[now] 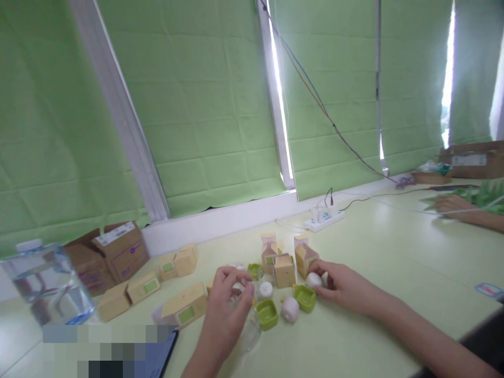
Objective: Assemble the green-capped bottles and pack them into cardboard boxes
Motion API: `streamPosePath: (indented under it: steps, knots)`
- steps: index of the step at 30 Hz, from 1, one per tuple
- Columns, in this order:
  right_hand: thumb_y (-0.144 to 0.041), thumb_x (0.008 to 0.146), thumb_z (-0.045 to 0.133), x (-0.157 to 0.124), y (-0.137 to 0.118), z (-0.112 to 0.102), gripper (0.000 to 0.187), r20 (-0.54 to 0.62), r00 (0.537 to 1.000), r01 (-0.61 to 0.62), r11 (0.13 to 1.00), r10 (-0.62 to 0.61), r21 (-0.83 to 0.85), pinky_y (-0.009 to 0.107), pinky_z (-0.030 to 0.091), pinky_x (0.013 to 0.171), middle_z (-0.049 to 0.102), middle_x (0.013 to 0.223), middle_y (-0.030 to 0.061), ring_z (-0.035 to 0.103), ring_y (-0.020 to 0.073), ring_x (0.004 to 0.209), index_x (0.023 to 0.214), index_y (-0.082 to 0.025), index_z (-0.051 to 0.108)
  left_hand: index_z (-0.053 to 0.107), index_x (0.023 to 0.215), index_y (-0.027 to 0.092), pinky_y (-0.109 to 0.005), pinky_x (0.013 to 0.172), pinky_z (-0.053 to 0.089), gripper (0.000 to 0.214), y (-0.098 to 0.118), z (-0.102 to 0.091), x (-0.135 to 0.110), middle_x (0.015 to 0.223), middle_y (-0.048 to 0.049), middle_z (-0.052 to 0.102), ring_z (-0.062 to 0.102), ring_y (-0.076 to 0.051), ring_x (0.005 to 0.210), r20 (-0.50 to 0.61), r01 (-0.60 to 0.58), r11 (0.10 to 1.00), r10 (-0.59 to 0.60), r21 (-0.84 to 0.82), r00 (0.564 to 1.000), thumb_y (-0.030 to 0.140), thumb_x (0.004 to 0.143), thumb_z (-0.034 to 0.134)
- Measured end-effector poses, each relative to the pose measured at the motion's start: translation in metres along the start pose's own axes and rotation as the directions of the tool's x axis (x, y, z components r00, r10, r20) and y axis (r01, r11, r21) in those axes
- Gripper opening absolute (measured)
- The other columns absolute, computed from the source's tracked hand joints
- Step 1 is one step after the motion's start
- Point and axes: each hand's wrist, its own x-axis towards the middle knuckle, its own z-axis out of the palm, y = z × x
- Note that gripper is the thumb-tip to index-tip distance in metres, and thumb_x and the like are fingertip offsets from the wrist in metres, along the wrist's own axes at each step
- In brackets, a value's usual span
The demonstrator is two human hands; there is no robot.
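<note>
My right hand (342, 283) has its thumb and fingers closed around a small white rounded piece (314, 281). A green square cup (304, 298) lies just left of it, near another white rounded piece (290, 310). My left hand (228, 307) is curled, thumb and index fingertips close together; whatever is between them is hard to see. Beneath and beside it is a clear plastic dome (251, 334). Between the hands are a second green cup (267, 315), a white round piece (266, 290) and a third green cup (255, 271) farther back.
Small open cardboard boxes (284, 270) stand behind the parts; more boxes (185, 304) lie left. A water jug (51, 283), a carton (122, 252) and a phone (169, 354) are at left. A power strip (325, 219) sits behind. Another person's hand (452, 206) rests by green leaves at right.
</note>
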Motion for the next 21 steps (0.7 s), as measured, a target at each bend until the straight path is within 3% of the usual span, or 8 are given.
streamPosePath:
  steps: [4,6,8,10,16,21]
  knots:
    - [-0.029,0.083,0.062,-0.001,0.001,-0.001,0.025,0.0,1.0,0.013,1.0,-0.013,-0.003,0.027,0.043,0.062,0.067,0.088,0.0014,0.059,0.016,0.066,0.108,-0.024,0.061,0.06,0.091,0.022,-0.031,0.072,0.055,0.011,0.023,0.008,-0.005,0.095,-0.0054,0.054,0.059,-0.019,0.084,0.171,-0.04,0.997,0.029,0.063,0.985,0.031,0.089,0.053]
    - [-0.028,0.084,0.06,-0.003,0.002,-0.002,0.027,0.014,1.0,0.007,1.0,-0.007,0.029,0.026,0.043,0.062,0.067,0.09,0.0016,0.06,0.0158,0.067,0.111,-0.024,0.059,0.061,0.094,0.023,-0.034,0.08,0.052,0.011,0.028,0.015,-0.016,0.098,-0.0053,0.054,0.058,-0.019,0.088,0.257,-0.139,0.977,0.095,0.159,0.962,0.025,0.084,0.058]
    - [-0.027,0.085,0.059,-0.004,0.003,-0.002,0.03,0.019,1.0,0.007,0.999,-0.008,0.049,0.026,0.043,0.063,0.067,0.092,0.0016,0.06,0.0159,0.069,0.115,-0.024,0.057,0.062,0.101,0.025,-0.034,0.08,0.051,0.028,0.026,0.023,-0.03,0.1,-0.0048,0.056,0.058,-0.02,0.089,0.373,-0.258,0.942,0.165,0.215,0.913,0.019,0.074,0.067]
    - [-0.026,0.086,0.058,-0.006,0.002,-0.002,0.031,0.015,1.0,0.014,0.999,-0.015,0.051,0.026,0.043,0.064,0.066,0.092,0.0014,0.06,0.016,0.07,0.117,-0.024,0.056,0.063,0.104,0.026,-0.034,0.078,0.051,0.036,0.018,0.031,-0.042,0.099,-0.0046,0.058,0.058,-0.021,0.087,0.454,-0.31,0.9,0.148,0.305,0.878,0.022,0.07,0.075]
    - [-0.029,0.09,0.054,-0.007,-0.002,0.0,0.022,0.018,1.0,0.022,0.995,-0.024,0.092,0.027,0.045,0.062,0.064,0.092,0.0007,0.058,0.0145,0.066,0.111,-0.024,0.056,0.061,0.114,0.026,-0.045,0.088,0.051,0.044,0.008,0.034,-0.042,0.11,-0.0085,0.063,0.059,-0.03,0.103,0.537,-0.377,0.845,0.131,0.379,0.833,0.022,0.072,0.075]
    - [-0.035,0.094,0.049,-0.002,-0.001,-0.001,0.02,-0.063,0.998,0.022,0.995,-0.016,0.092,0.026,0.046,0.06,0.063,0.092,0.0013,0.058,0.0138,0.065,0.108,-0.023,0.057,0.062,0.109,0.027,-0.049,0.094,0.049,0.037,0.009,0.032,-0.03,0.118,-0.0097,0.062,0.057,-0.032,0.112,0.509,-0.323,0.841,0.067,0.433,0.858,0.016,0.074,0.069]
